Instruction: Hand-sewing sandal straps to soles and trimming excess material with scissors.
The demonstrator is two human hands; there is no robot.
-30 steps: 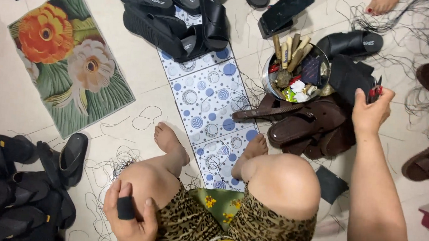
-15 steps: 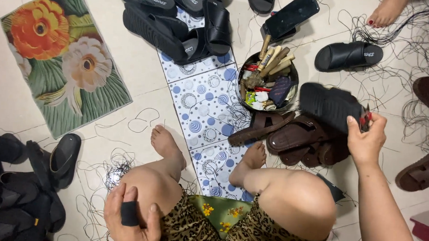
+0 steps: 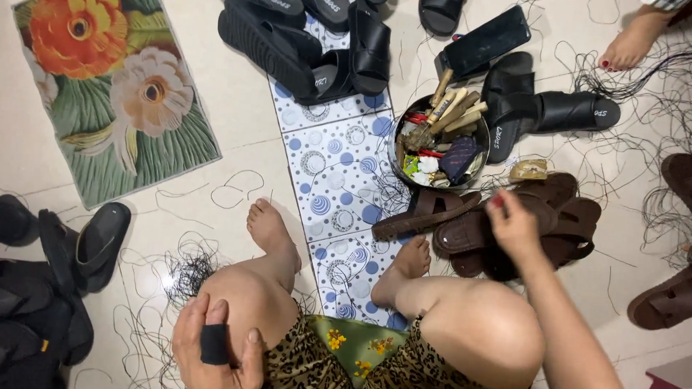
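Reaching out over the floor, the right hand (image 3: 513,227) has its fingers bent down on a pile of brown sandals (image 3: 514,223), touching the top one; I cannot tell if it grips it. Just beside the pile, a round metal bowl (image 3: 440,140) full of small tools sits on a blue dotted mat (image 3: 335,171). Black sandals (image 3: 533,113) lie near the bowl. The left hand (image 3: 216,351) rests on the left knee, loosely curled, with a black band (image 3: 215,343) on one finger. Thin black threads (image 3: 186,273) lie on the floor near that knee. A flower mat (image 3: 112,87) lies farther off.
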